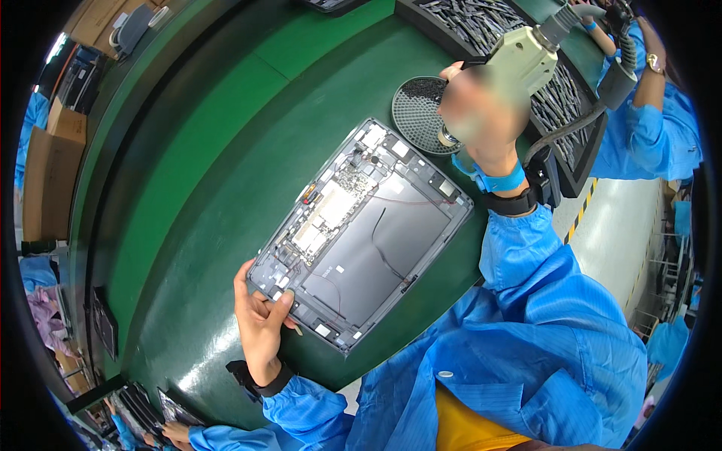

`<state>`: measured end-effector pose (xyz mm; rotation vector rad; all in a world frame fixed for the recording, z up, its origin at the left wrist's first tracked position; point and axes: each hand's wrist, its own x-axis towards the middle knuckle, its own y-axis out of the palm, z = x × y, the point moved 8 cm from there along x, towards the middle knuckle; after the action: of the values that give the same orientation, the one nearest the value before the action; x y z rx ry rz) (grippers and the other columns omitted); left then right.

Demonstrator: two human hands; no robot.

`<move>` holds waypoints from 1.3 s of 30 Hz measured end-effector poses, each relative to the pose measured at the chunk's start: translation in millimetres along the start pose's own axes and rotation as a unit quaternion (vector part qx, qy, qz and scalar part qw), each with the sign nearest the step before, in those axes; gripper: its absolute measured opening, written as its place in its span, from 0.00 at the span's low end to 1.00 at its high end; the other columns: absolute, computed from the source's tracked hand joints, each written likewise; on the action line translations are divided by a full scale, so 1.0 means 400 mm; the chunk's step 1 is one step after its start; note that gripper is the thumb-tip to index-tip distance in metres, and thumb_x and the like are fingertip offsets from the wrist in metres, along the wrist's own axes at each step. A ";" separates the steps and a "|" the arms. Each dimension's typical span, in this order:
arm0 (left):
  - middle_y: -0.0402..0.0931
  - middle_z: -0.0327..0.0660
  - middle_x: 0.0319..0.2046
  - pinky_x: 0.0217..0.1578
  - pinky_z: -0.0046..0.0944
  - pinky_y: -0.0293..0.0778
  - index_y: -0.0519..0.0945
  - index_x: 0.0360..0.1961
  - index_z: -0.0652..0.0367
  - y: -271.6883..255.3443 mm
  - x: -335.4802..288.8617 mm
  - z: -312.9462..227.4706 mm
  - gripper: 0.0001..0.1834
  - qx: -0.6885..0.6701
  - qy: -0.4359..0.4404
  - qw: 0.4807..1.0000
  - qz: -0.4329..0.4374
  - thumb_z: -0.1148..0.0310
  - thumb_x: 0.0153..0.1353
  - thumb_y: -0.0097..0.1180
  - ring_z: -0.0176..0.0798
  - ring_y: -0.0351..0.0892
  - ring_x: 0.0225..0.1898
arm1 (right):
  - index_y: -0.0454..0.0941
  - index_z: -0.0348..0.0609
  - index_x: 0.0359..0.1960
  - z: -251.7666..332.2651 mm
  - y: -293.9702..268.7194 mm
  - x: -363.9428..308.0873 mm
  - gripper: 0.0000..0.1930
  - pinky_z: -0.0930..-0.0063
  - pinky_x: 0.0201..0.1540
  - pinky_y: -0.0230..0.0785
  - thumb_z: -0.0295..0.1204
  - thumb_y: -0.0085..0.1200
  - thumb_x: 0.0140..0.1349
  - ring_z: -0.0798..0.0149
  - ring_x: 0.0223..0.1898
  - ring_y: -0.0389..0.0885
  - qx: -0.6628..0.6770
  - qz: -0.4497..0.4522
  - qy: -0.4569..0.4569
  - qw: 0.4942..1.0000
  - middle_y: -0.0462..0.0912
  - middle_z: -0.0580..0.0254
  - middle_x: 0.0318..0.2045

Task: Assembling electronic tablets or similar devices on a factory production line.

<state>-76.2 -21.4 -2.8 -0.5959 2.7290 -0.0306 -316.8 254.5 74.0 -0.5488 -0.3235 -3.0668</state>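
An opened laptop base (391, 233) lies slantwise on the green table, its circuit board showing and a bare battery bay with loose thin wires. My left hand (263, 316) grips its near left corner, thumb on top and fingers at the edge. My right hand (485, 113), partly blurred, is closed around a pale green electric screwdriver (523, 60) with a grey cable. The screwdriver's metal tip (447, 137) points down at the edge of a round grey dish (421, 124), just beyond the laptop base. Small dark pieces, probably screws, are heaped in the dish.
A black tray (590, 146) of dark strips stands at the far right. Beside it are a co-worker's blue sleeves (654, 143). Another person's hand (179, 432) is by dark panels (139, 410) at lower left. Cardboard boxes (53, 177) stand beyond the table's left side.
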 end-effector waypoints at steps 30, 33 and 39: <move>0.75 0.42 0.27 0.14 0.28 0.70 0.59 0.54 0.61 -0.029 0.018 0.033 0.23 -0.029 0.093 0.994 0.039 0.76 0.58 0.52 0.28 0.73 0.18 | 0.68 0.33 0.39 0.073 0.539 -0.455 0.14 0.72 0.28 0.62 0.33 0.39 0.60 0.73 0.15 0.61 0.145 0.442 0.105 0.879 0.61 0.70 0.11; 0.75 0.41 0.27 0.14 0.29 0.70 0.60 0.52 0.62 -0.031 0.015 0.037 0.21 -0.030 0.116 0.992 0.030 0.76 0.58 0.51 0.29 0.73 0.18 | 0.68 0.34 0.38 0.077 0.548 -0.462 0.14 0.73 0.28 0.62 0.34 0.38 0.60 0.73 0.15 0.60 0.147 0.458 0.103 0.871 0.61 0.70 0.11; 0.75 0.56 0.24 0.27 0.47 0.72 0.64 0.44 0.68 -0.036 0.020 0.032 0.20 -0.021 0.140 0.990 0.007 0.76 0.51 0.54 0.52 0.78 0.23 | 0.68 0.34 0.39 0.069 0.553 -0.456 0.15 0.71 0.31 0.62 0.35 0.37 0.62 0.73 0.16 0.60 0.162 0.480 0.099 0.856 0.61 0.70 0.13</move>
<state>-72.9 -37.1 -16.1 -0.6269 3.0114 -0.0585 -126.0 38.9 81.1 -0.2445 -0.3897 -2.0131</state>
